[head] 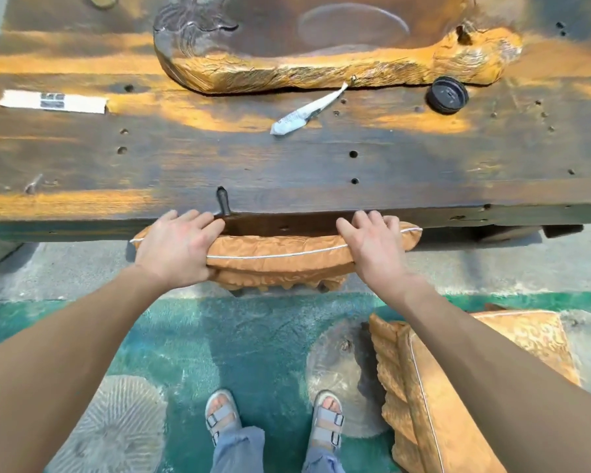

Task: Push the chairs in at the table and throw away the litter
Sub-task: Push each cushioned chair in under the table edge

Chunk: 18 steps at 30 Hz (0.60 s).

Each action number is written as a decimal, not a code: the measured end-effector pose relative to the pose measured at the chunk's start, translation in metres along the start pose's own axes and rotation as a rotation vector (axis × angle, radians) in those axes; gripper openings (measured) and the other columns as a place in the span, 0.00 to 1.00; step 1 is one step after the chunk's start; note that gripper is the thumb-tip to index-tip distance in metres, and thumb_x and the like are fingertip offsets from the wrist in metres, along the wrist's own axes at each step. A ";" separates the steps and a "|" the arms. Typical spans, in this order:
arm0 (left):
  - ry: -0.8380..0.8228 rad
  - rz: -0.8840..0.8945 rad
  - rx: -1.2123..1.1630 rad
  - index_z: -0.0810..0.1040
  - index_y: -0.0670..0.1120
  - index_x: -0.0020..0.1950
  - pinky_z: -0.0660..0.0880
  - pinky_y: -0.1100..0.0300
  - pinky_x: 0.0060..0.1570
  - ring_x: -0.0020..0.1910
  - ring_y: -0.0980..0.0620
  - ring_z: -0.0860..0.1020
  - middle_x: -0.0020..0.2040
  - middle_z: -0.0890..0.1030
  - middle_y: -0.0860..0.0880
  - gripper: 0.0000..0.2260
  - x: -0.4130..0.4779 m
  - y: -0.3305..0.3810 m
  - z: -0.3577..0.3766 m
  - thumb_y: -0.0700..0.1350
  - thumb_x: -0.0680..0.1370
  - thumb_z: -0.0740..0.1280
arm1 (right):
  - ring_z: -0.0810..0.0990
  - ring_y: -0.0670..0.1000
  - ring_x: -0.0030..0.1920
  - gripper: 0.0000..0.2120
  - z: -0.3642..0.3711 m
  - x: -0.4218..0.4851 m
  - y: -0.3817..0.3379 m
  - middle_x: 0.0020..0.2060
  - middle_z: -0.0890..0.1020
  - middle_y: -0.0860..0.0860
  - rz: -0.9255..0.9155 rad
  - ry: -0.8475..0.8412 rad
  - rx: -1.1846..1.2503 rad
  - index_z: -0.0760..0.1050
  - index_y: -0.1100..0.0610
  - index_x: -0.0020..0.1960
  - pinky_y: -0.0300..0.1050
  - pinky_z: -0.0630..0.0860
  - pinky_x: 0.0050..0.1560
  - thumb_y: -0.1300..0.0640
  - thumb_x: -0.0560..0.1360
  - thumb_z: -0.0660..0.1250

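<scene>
While the left hand (176, 249) and the right hand (377, 247) both lie palm-down, fingers fairly straight and pressing, they rest on the puffy orange brocade chair cushion (277, 259) edged with white piping. Most of its seat is tucked under the table's edge. The dark plank table (219, 158) is rough wood streaked with orange grain and dotted with small holes. Three pieces of litter lie on it, well apart: a twisted white paper wrapper (301, 114), a round black plastic lid (447, 94) and a flat white paper strip (52, 101). Behind them sits one carved wooden slab tray (321, 68). A second chair with a matching cushion (458, 370) stands out on the green carpet (253, 336), under the right forearm.
</scene>
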<state>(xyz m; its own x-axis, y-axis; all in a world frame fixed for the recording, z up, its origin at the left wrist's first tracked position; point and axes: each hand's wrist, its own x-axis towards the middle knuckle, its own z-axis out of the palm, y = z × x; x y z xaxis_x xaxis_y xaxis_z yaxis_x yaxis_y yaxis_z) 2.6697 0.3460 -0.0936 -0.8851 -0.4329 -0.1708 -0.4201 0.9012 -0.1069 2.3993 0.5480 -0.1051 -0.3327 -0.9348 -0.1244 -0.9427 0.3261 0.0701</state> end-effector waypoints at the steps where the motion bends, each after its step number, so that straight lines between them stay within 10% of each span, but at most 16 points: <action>1: -0.001 -0.014 -0.007 0.74 0.48 0.49 0.70 0.49 0.44 0.46 0.43 0.79 0.44 0.79 0.49 0.26 0.001 0.000 -0.001 0.59 0.58 0.77 | 0.73 0.60 0.49 0.28 -0.001 0.001 0.000 0.47 0.75 0.54 -0.001 -0.008 0.008 0.71 0.52 0.54 0.55 0.64 0.51 0.72 0.59 0.70; 9: -0.018 -0.143 -0.046 0.75 0.50 0.55 0.67 0.48 0.45 0.49 0.42 0.74 0.47 0.76 0.48 0.27 -0.001 0.009 0.001 0.55 0.60 0.79 | 0.72 0.60 0.52 0.27 -0.001 -0.001 0.001 0.49 0.75 0.55 -0.010 0.022 0.048 0.70 0.52 0.55 0.57 0.64 0.55 0.74 0.61 0.69; 14: -0.091 -0.415 -0.055 0.70 0.47 0.61 0.66 0.40 0.65 0.59 0.38 0.73 0.56 0.76 0.42 0.28 -0.006 0.048 -0.002 0.51 0.65 0.76 | 0.70 0.59 0.65 0.28 -0.005 -0.013 -0.006 0.60 0.75 0.54 0.055 -0.017 0.096 0.68 0.52 0.66 0.62 0.57 0.74 0.68 0.68 0.67; 18: -0.155 -0.462 -0.104 0.63 0.43 0.73 0.53 0.35 0.75 0.76 0.35 0.60 0.73 0.67 0.36 0.42 -0.015 0.094 -0.010 0.66 0.69 0.71 | 0.48 0.59 0.81 0.45 -0.007 -0.047 -0.008 0.80 0.57 0.55 0.025 -0.107 0.116 0.51 0.52 0.81 0.66 0.45 0.78 0.55 0.71 0.71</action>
<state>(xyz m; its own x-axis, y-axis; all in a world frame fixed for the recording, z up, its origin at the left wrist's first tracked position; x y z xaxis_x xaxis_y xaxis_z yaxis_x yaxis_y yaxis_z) 2.6417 0.4377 -0.0909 -0.5650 -0.7787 -0.2727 -0.7861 0.6085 -0.1086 2.4225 0.5887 -0.0928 -0.3514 -0.9078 -0.2290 -0.9285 0.3692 -0.0391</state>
